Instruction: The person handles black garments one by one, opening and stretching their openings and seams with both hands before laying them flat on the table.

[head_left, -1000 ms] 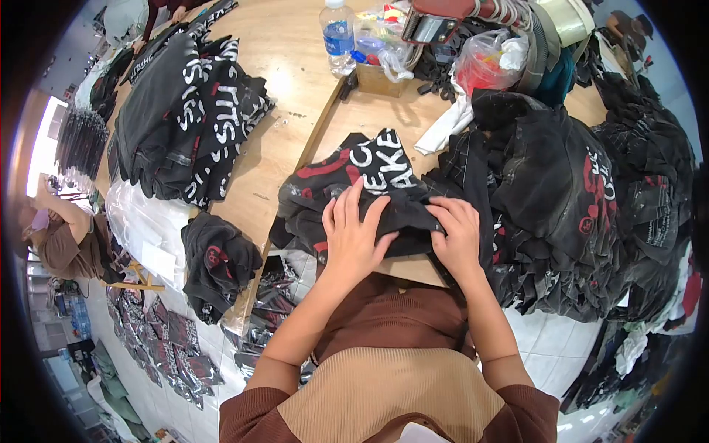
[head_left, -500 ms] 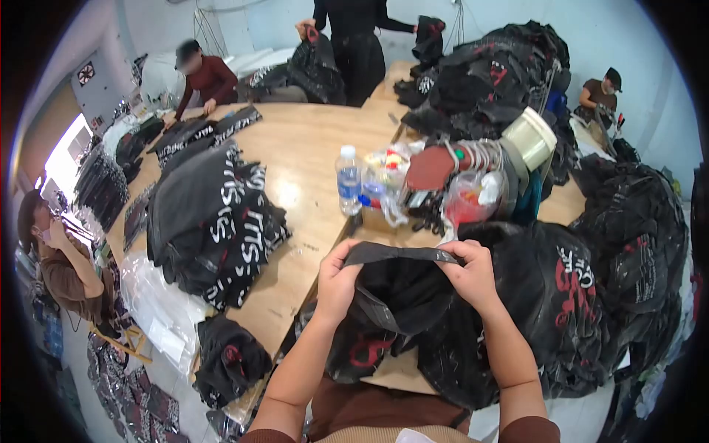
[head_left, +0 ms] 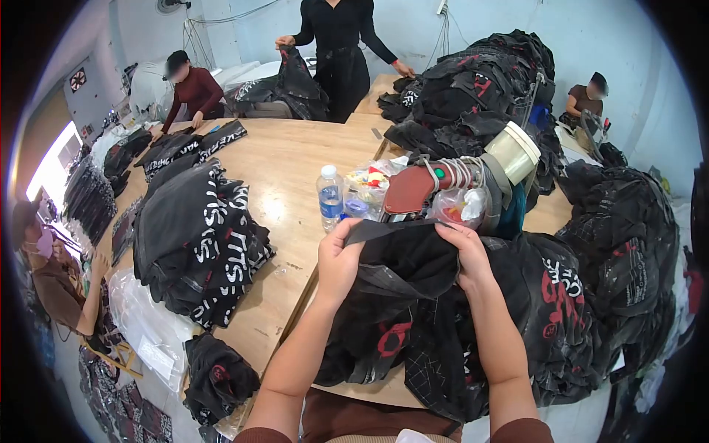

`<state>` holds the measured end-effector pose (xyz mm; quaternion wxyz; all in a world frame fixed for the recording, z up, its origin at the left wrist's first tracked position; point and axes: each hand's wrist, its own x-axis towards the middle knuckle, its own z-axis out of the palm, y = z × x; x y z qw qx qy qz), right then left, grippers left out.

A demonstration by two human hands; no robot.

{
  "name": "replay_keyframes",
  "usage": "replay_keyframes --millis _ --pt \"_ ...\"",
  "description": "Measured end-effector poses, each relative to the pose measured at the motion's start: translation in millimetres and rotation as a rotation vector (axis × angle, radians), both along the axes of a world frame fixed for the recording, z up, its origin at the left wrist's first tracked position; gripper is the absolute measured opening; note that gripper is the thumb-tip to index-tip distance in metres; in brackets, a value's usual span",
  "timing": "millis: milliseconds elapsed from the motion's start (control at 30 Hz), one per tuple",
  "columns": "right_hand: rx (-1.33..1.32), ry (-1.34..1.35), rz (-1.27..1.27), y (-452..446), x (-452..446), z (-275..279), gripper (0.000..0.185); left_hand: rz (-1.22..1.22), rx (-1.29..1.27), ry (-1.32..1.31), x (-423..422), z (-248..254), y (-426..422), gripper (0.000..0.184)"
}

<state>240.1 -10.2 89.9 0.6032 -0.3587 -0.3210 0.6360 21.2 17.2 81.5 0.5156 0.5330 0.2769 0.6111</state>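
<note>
Head view, read from my remote station: 1 black garment [head_left: 377, 288] is held up by its edge, between the 2 hands, above the near side of the wooden table [head_left: 295, 170]. The left hand [head_left: 338, 262] grips the edge at the left, its fingers curled in around the cloth. The right hand [head_left: 471, 255] grasps the edge at the other end, thumb over the top; I cannot make out all of its fingers, as cloth hides some. The garment's dark inner side shows between the hands. I cannot tell whether the red print [head_left: 394, 338] below belongs to this piece. I note 1 water bottle [head_left: 330, 198] standing upright beyond the left hand, and a brown tool [head_left: 413, 188] with a green spot beyond the garment, near a tilted cream bucket [head_left: 513, 153]. A heap of dark clothes [head_left: 557, 317] lies just beside the right forearm. To the left I record a stack of lettered clothes [head_left: 185, 236] and, nearer, a small bundle [head_left: 219, 378].
</note>
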Motion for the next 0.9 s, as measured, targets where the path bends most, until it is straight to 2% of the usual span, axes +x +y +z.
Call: replay_keyframes --millis 100,233,400,533,733,767,900 --pt "0.112 -0.172 -0.116 -10 2 -7 0.016 0.088 0.104 0.064 2 -9 -7 0.023" --pt "0.192 -0.328 -0.162 -15 -4 -6 0.014 0.141 0.11 0.06 -5 -13 -11 0.024" --pt "0.035 -0.098 -0.025 -2 -12 1 0.016 0.031 -0.134 -0.03 -12 -1 1 0.023" --pt "0.037 0.007 -0.034 1 -7 -3 0.017 -0.099 -0.215 0.063 -20 -1 0 0.022" --pt "0.221 -0.32 -0.152 -11 -9 -14 0.016 0.133 0.148 0.167 -22 -8 -19 0.023" --pt "0.261 -0.38 -0.154 -14 -12 -11 0.016 0.159 0.109 0.145 -24 -10 -18 0.022" --pt "0.171 -0.348 -0.066 -11 -25 5 0.017 0.19 -0.052 0.047 -29 -4 -4 0.021"
